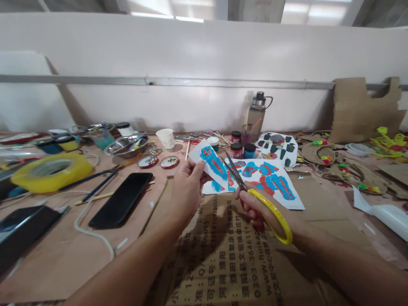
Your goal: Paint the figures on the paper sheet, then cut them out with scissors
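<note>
A small piece of white paper [214, 163] painted blue and red is pinched in my left hand [189, 187], raised over the cardboard. My right hand [255, 208] is closed around scissors [270, 208] with yellow handles. Their blades are slightly parted and point up and left, close to the right side of the piece. A larger white sheet [295, 202] with blue and red painted shapes lies behind the scissors on the printed cardboard [223, 263].
At the left lie a black phone [123, 199], a yellow tape roll [52, 172] and a metal bowl [126, 145]. Paint jars [236, 151], a white cup [165, 139] and a bottle [256, 114] stand at the back. Woven pieces [318, 154] lie at the right.
</note>
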### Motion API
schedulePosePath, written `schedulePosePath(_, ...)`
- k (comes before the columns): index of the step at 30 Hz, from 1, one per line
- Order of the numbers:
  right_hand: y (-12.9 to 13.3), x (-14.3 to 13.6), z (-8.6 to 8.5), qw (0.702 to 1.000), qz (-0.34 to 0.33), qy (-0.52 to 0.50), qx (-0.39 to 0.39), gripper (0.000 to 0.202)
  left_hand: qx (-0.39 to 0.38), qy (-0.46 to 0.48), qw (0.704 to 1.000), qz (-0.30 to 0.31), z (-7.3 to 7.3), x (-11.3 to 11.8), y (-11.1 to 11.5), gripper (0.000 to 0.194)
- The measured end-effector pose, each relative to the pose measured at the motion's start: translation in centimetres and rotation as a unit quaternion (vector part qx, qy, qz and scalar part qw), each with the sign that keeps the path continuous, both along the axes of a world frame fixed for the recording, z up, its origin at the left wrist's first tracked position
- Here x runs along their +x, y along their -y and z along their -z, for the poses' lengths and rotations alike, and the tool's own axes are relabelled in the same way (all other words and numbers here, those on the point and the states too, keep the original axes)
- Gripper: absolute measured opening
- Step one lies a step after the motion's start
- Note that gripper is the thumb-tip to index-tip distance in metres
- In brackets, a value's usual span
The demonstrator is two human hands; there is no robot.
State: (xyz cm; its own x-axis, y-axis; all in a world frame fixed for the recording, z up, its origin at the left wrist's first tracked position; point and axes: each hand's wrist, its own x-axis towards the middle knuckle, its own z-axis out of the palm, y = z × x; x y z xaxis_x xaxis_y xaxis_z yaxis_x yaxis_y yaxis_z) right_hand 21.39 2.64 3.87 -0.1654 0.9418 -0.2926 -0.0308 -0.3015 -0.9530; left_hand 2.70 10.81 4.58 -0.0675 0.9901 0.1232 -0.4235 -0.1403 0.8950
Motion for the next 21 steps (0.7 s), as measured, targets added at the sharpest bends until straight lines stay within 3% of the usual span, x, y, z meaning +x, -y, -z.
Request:
schedulePosePath(7, 0.0, 0.1, 0.1, 1.000, -0.006, 0.016, 0.005, 0.066, -0.001, -0.003, 1.000, 0.007, 0.2, -0.4, 0.2, 0.041)
schedulePosePath(13, -0.5, 0.2, -0.6, 0.998, -0.053, 0.044, 0.011, 0.068, -0.025, 0.006, 1.000, -0.005, 0.6, -0.1, 0.1, 0.032)
schedulePosePath(21, -0.5, 0.3, -1.1, 0.992, -0.073, 0.102, 0.013, 0.058, -0.028, 0.000, 0.999, -0.019, 0.2, 0.0, 0.9, 0.027)
